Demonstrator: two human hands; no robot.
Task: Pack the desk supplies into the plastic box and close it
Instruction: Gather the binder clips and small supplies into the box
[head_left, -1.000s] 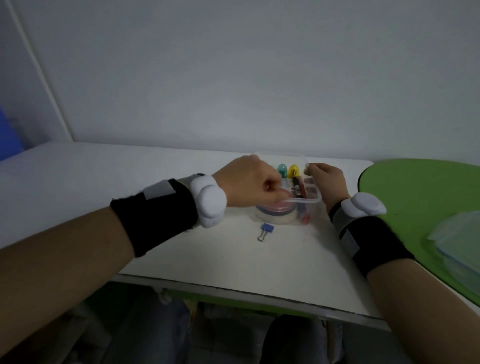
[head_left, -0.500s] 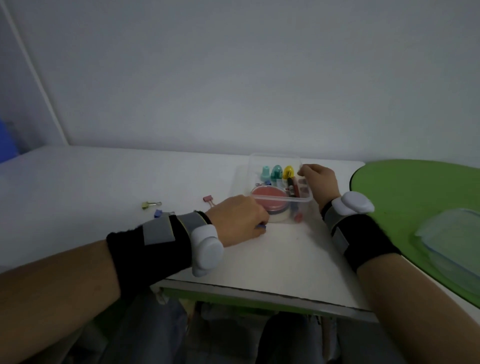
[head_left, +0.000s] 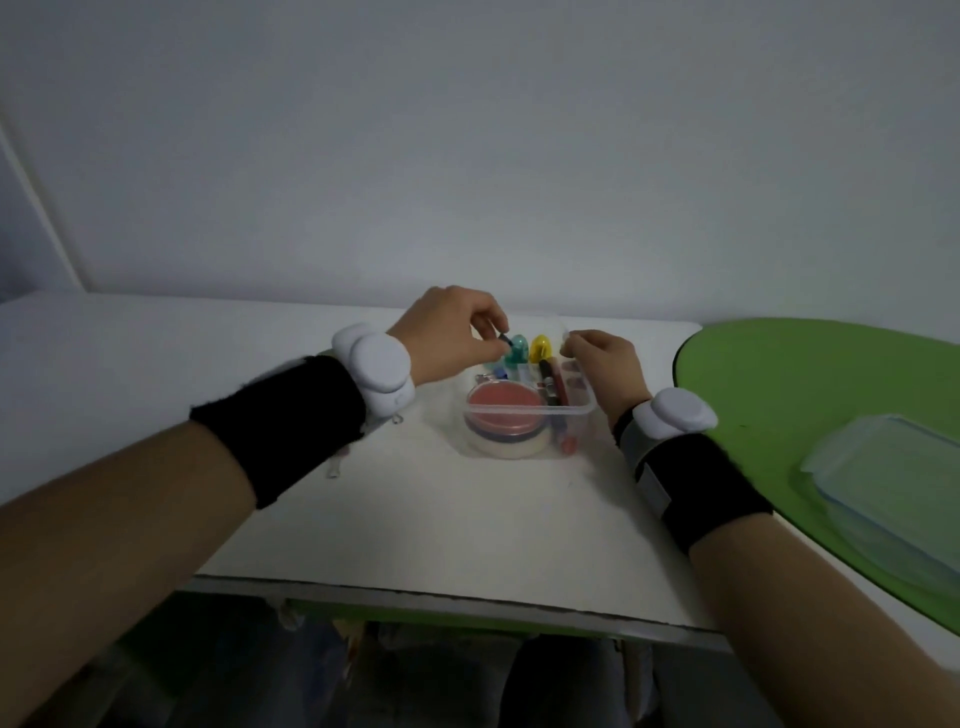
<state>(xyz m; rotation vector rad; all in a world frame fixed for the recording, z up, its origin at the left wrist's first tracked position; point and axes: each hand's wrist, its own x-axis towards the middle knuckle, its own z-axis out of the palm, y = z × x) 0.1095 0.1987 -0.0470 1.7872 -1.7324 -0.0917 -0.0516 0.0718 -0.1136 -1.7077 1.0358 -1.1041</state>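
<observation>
On the white desk (head_left: 467, 519), our left hand (head_left: 447, 332) pinches a small dark clip (head_left: 503, 339) over the clear plastic box (head_left: 530, 413); our right hand (head_left: 605, 364) grips its rim.

Left hand (head_left: 447, 332) raised, fingers (head_left: 488, 325) pinched together, right hand (head_left: 605, 364) loosely curled, both forearms extended forward
</observation>
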